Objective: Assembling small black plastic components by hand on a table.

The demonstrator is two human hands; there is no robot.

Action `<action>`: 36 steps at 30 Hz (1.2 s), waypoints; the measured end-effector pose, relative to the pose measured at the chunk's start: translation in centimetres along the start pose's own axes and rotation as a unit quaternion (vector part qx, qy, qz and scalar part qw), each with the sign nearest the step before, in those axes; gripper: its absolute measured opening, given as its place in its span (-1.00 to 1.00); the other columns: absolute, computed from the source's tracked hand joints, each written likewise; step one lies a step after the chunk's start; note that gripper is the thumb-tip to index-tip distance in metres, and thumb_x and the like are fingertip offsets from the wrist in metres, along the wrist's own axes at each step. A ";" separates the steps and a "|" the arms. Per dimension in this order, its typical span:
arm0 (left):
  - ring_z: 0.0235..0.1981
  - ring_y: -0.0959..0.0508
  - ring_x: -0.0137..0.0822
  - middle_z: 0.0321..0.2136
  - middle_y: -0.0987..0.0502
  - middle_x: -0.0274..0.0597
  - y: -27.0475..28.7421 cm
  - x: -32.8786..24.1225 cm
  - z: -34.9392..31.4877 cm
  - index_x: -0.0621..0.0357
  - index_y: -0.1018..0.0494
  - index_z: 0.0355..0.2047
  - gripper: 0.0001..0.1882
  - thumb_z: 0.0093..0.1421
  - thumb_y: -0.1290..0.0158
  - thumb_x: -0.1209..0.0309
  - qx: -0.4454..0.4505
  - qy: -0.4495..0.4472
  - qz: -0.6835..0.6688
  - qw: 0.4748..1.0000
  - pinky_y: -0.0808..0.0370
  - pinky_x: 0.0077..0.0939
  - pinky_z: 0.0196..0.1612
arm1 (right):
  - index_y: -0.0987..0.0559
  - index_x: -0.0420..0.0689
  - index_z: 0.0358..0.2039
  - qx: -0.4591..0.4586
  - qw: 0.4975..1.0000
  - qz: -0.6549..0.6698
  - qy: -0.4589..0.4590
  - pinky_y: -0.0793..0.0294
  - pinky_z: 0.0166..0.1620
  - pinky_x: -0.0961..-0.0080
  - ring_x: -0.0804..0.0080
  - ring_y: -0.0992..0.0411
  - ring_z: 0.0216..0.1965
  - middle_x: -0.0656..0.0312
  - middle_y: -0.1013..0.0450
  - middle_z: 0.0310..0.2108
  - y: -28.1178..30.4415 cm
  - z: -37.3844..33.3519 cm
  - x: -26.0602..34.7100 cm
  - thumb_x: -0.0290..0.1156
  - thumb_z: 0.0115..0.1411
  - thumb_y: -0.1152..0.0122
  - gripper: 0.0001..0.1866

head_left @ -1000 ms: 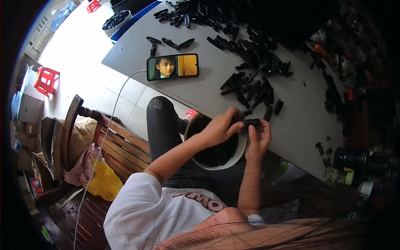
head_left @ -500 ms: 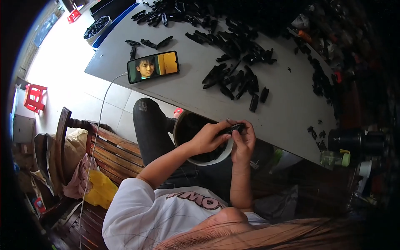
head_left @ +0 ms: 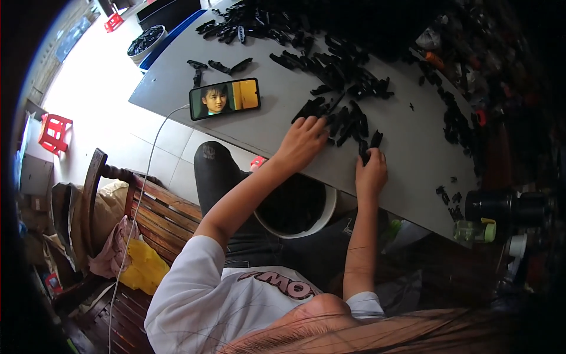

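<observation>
Small elongated black plastic pieces [head_left: 352, 121] lie heaped on the grey table [head_left: 330, 168]. At the heap's near left side, my left hand [head_left: 302, 144] is over the pieces, fingers bent and slightly apart. Its fingertips touch or nearly touch a piece [head_left: 311, 110]; no grip shows. To the right, my right hand [head_left: 371, 174] is closed at the near end of a black plastic piece [head_left: 362, 150], with thumb and forefinger on its sides. Below the table edge, between my legs, stands a pale-rimmed bucket [head_left: 333, 200] with a dark inside.
A phone [head_left: 224, 99] playing a video stands on the table's left, its white cable [head_left: 154, 141] hanging off the edge. More black pieces [head_left: 253, 23] lie farther back. A green-lidded jar [head_left: 489, 230] is at the right; a wooden bench [head_left: 168, 209] is at my left.
Both hands have moved from above the bucket, where they held a black plastic piece together, up and apart to the table. That piece is no longer seen in them. The view has shifted slightly.
</observation>
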State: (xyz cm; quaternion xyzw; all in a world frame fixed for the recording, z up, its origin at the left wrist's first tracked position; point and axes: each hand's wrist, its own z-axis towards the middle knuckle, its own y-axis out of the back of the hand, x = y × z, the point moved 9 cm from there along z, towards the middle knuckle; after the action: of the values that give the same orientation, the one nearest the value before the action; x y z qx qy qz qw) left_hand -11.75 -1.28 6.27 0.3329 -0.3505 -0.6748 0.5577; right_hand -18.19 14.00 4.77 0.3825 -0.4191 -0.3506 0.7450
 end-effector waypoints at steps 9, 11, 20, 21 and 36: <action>-0.43 -0.46 0.12 -0.50 -0.46 0.09 -0.2 -0.4 -3.6 0.20 -0.21 -0.21 -0.68 0.15 0.02 0.26 0.026 0.210 -0.431 0.877 -0.36 -0.11 -0.42 | -0.35 -0.11 -0.04 0.086 0.778 0.604 -0.151 -0.35 -0.24 0.62 0.53 -0.31 -0.30 0.26 -0.31 -0.23 -0.1 -4.4 1.6 -0.64 -0.02 -0.06 -0.53; -0.39 -0.46 0.14 -0.46 -0.46 0.13 0.3 -1.6 -3.7 0.22 -0.19 -0.18 -0.63 0.14 0.00 0.25 0.034 0.192 -0.478 0.856 -0.36 -0.11 -0.39 | -0.38 -0.16 -0.14 0.072 0.780 0.611 -0.117 -0.32 -0.25 0.70 0.60 -0.30 -0.30 0.28 -0.32 -0.22 0.6 -5.1 3.1 -0.60 0.04 -0.10 -0.67; -0.46 -0.49 -0.25 -0.43 -0.47 -0.01 0.7 -3.3 -4.5 0.30 -0.28 -0.12 -0.68 0.14 -0.02 0.44 0.080 0.161 -0.603 0.778 -0.41 -0.44 -0.36 | -0.41 -0.22 -0.19 -0.012 0.834 0.548 -0.055 -0.31 -0.37 0.70 0.64 -0.30 -0.40 0.30 -0.37 -0.32 1.5 -6.3 3.2 -0.45 0.03 -0.27 -0.67; -0.46 -0.49 -0.25 -0.43 -0.47 -0.01 0.9 -3.3 -4.6 0.30 -0.28 -0.12 -0.68 0.14 -0.02 0.44 0.081 0.160 -0.604 0.777 -0.41 -0.44 -0.36 | -0.41 -0.22 -0.19 -0.013 0.835 0.547 -0.056 -0.31 -0.37 0.70 0.64 -0.30 -0.40 0.30 -0.37 -0.32 1.7 -6.4 3.1 -0.45 0.03 -0.27 -0.67; -0.20 -0.40 -0.20 -0.22 -0.39 -0.24 1.7 3.3 -1.2 0.01 -0.44 -0.25 -0.73 -0.03 -0.08 0.40 -0.022 0.093 -0.063 0.993 -0.39 -0.36 -0.24 | -0.39 -0.20 -0.42 -0.033 0.914 0.394 -0.095 -0.38 -0.26 0.42 0.40 -0.42 -0.39 0.22 -0.39 -0.50 0.9 1.8 -4.5 -0.44 0.06 -0.15 -0.85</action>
State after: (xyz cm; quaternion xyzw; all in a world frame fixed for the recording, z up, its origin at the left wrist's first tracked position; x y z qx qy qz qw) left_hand -10.41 -4.90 6.85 0.4031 -0.2604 -0.6826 0.5511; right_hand -21.43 17.73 4.54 0.1264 -0.5925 -0.0772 0.7919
